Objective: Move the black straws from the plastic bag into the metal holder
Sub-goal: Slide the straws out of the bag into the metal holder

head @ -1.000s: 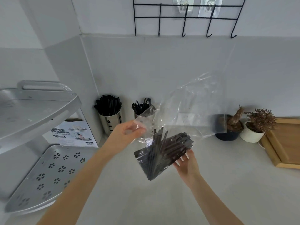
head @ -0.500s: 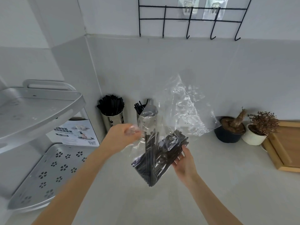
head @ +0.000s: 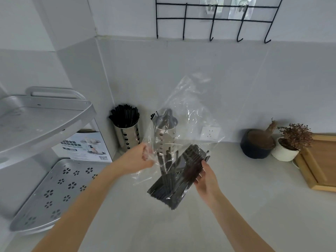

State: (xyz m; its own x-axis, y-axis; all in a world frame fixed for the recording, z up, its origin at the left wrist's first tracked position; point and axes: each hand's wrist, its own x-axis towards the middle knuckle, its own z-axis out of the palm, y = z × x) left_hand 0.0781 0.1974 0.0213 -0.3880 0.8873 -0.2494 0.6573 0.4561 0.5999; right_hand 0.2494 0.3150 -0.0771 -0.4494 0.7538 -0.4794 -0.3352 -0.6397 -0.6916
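A clear plastic bag hangs in mid-air over the counter, with a bundle of black straws lying tilted in its lower end. My left hand pinches the bag's left edge. My right hand grips the bundle through the plastic from the right. Behind the bag, against the wall, stands a metal holder with a few black straws in it, seen partly through the plastic. To its left a second metal holder is packed full of black straws.
A silver two-tier rack with a perforated lower tray fills the left side, with a white box behind it. At the right stand a dark pot, a white pot with a dried plant and a wooden tray. A black hook rail hangs above.
The bag's loose top has crumpled and swung left in front of the nearer holder. Both hands have stayed on the bag, and the straw bundle has tipped a little more upright.
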